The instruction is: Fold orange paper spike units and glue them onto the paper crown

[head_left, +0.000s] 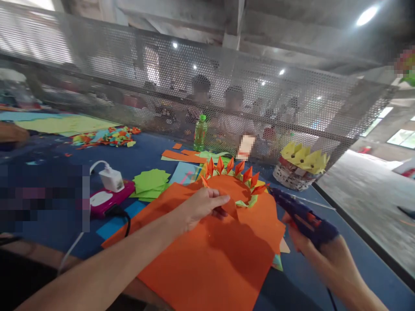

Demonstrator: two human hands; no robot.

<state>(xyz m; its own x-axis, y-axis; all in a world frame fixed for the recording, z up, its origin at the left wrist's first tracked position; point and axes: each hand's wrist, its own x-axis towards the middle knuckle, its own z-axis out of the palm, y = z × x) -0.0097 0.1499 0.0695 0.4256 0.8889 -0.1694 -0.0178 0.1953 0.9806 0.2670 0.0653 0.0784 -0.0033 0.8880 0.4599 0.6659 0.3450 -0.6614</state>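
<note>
My right hand [311,246] is wrapped round a dark blue glue gun [301,214], its nozzle pointing left toward a paper ring [241,175]. This ring is a pale green band set with several orange folded points. It stands on large orange paper sheets [207,263]. At the ring's near left side, my left hand [207,205] is closed, thumb stretched over curled fingers. Orange behind the fingers blends with the sheets, so what they pinch cannot be made out. The hand covers part of the ring's left end.
Behind stands a perforated metal screen [129,65], with people beyond it. A green bottle [200,134], yellow-pointed basket [300,168], green paper [151,183], paper scraps [106,136] and a magenta power strip [112,201] with a white plug [112,179] surround the sheets. Another person's hand [13,132] is far left.
</note>
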